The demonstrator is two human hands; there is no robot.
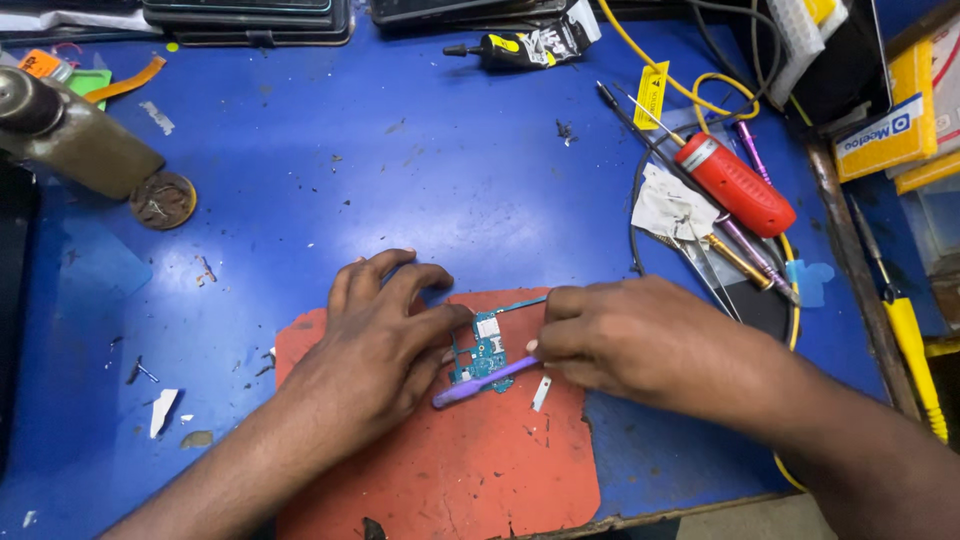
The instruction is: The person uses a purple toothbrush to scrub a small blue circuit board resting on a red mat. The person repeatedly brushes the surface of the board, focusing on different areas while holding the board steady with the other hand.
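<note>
1. You are pressing your left hand (375, 335) on the left edge of the small blue-green circuit board (483, 356), with the fingers spread and bent. The board is lying on the orange mat (470, 470), near its upper middle.
2. Your right hand (625, 335) is pinching the purple brush (485, 382), fingers pressed together around its handle. The other end of the brush is lying across the lower part of the board.
3. To do this step well, I think you are needing light, short strokes, while the left hand is keeping the board flat so it is not sliding on the mat.
4. A small white piece (541, 393) is lying just beside the board; a brush stroke could push it away.
5. No real container is showing near the hands. The red-handled tool (735, 185) and the black glue tube (515, 47) are lying loose on the blue table (300, 180), well apart from the board.
</note>
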